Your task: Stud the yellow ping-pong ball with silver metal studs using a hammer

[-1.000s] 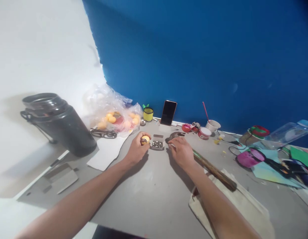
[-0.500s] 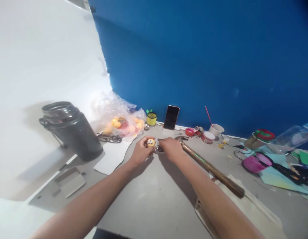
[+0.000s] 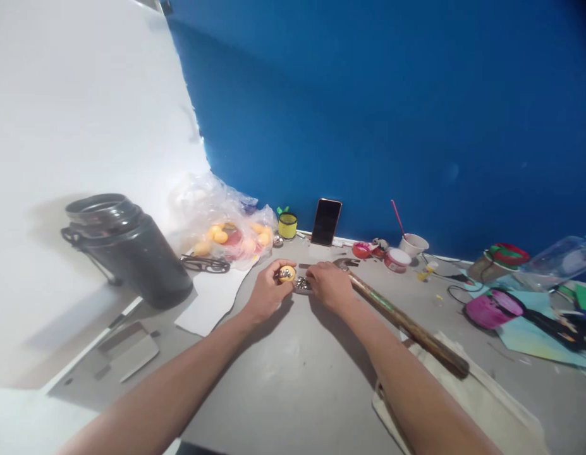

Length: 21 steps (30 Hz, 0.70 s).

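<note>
My left hand (image 3: 268, 291) is closed around a small yellow cup (image 3: 287, 279), round like half a ball, with shiny silver beads (image 3: 286, 272) inside. Beside it on the table is a small shallow dish (image 3: 302, 291) of silver beads (image 3: 301, 282). My right hand (image 3: 328, 285) is at the dish's right side, fingers curled down and drawn together over its edge. Whatever lies between those fingertips is too small to make out. Just beyond the right hand lies a hammer (image 3: 406, 321), its wooden handle running toward the lower right.
At left stand a dark flask (image 3: 131, 246), eyeglasses (image 3: 205, 263) on white paper (image 3: 210, 300), and a plastic bag (image 3: 226, 215) of yellow balls. A phone (image 3: 327, 222) leans at the back. A paper cup (image 3: 413, 245) and purple pouch (image 3: 492, 308) are at right, a cloth bag (image 3: 473, 404) nearer.
My right hand has drawn back slightly to the right, showing more of the bead dish. The beads in the yellow cup show more clearly. The camera view has shifted a little.
</note>
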{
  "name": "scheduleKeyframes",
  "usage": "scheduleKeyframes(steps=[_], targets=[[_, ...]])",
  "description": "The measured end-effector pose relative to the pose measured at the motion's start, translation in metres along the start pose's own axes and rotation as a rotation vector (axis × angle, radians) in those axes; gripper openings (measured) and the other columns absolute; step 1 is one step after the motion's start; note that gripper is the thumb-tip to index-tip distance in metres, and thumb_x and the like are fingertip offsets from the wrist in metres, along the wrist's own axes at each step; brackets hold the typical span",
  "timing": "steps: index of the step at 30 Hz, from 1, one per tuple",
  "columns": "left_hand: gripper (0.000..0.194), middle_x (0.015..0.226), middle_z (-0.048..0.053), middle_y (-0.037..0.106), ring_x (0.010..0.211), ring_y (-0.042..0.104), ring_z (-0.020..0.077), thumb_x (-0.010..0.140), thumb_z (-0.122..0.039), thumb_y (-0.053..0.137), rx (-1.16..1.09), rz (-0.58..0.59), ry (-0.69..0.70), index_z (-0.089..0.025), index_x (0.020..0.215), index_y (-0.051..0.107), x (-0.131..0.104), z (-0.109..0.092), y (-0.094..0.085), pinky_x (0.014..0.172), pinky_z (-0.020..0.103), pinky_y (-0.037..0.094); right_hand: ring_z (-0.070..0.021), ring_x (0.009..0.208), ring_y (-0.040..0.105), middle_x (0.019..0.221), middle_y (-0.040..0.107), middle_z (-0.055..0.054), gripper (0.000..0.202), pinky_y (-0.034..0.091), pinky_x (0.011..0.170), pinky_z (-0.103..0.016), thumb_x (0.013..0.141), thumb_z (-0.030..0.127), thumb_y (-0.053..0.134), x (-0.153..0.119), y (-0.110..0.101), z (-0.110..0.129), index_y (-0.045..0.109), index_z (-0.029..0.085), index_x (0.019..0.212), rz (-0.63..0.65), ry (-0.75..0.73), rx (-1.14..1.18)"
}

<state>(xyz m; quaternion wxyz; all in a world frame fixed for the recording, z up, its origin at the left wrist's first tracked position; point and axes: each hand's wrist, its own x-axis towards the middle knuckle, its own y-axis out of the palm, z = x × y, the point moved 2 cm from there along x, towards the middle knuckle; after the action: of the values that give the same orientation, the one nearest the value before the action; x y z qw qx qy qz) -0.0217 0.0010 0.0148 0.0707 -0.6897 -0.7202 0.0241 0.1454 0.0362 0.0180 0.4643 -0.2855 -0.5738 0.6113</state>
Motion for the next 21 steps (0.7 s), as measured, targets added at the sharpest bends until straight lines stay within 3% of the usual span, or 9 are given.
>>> scheduleKeyframes(steps=[5,10,16,21], targets=[[0.03,0.086,-0.001,0.065,0.061,0.052,0.0106,0.068,-0.02,0.062,0.008,-0.019,0.047,-0.019,0.098,0.059,0.002,0.002,-0.002,0.056,0.023,0.043,-0.0176,0.08,0.067,0.087,0.076,-0.003,0.012,0.047,0.076,-0.029,0.085,0.018,0.064,0.003,-0.01,-0.007,0.074,0.019,0.09,-0.114,0.035,0.579],[0.033,0.089,-0.001,0.065,0.069,0.057,0.0134,0.07,-0.021,0.063,0.021,0.014,0.047,-0.02,0.102,0.054,-0.001,0.002,-0.002,0.061,0.024,0.046,-0.0138,0.065,0.058,0.074,0.07,0.0,0.017,0.045,0.062,-0.026,0.073,0.028,0.073,0.004,-0.014,-0.005,0.072,0.017,0.086,-0.092,0.049,1.044],[0.02,0.076,-0.004,0.057,0.065,0.051,0.0129,0.071,-0.024,0.063,0.087,0.035,0.088,-0.02,0.09,0.058,-0.003,-0.004,0.0,0.061,0.024,0.042,-0.0128,0.065,0.056,0.071,0.068,0.0,0.016,0.044,0.06,-0.025,0.068,0.029,0.078,0.003,-0.015,-0.003,0.071,0.018,0.077,-0.057,0.044,1.146],[0.016,0.075,-0.004,0.058,0.065,0.051,0.0128,0.073,-0.025,0.063,0.101,0.041,0.118,-0.019,0.088,0.06,-0.006,-0.006,0.001,0.061,0.024,0.041,-0.0122,0.061,0.057,0.07,0.069,0.0,0.024,0.043,0.056,-0.024,0.069,0.036,0.082,0.0,-0.016,-0.005,0.075,0.017,0.082,0.043,0.067,1.256]])
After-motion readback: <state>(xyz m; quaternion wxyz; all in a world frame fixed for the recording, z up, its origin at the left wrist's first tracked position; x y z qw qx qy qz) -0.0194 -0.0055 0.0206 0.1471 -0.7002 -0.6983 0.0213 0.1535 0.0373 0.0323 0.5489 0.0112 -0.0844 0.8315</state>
